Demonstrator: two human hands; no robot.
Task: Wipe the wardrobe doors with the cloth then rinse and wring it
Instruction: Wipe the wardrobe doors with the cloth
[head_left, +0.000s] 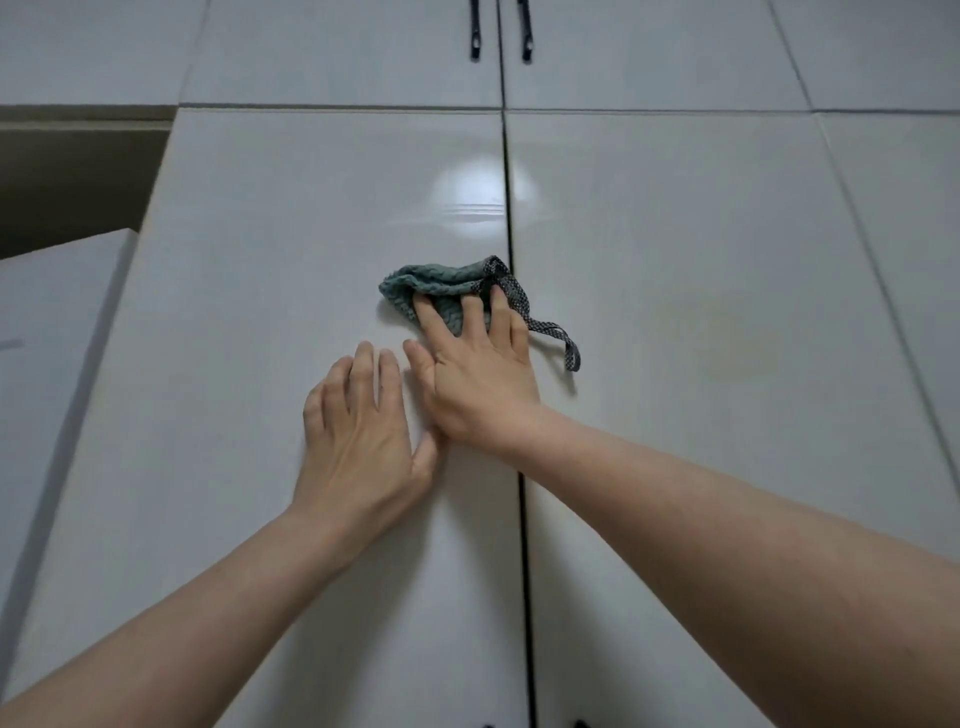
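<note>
The wardrobe doors (311, 249) look smooth, glossy white, mirroring a lamp; the teal cloth (441, 291) is nubbly fabric; the far handles (475, 31) dark.

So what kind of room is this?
Probably a bedroom or a storage spot at home, though little shows. Tall glossy white wardrobe doors fill the view, with dark handles higher up, and a right hand presses a green cloth on them.
</note>
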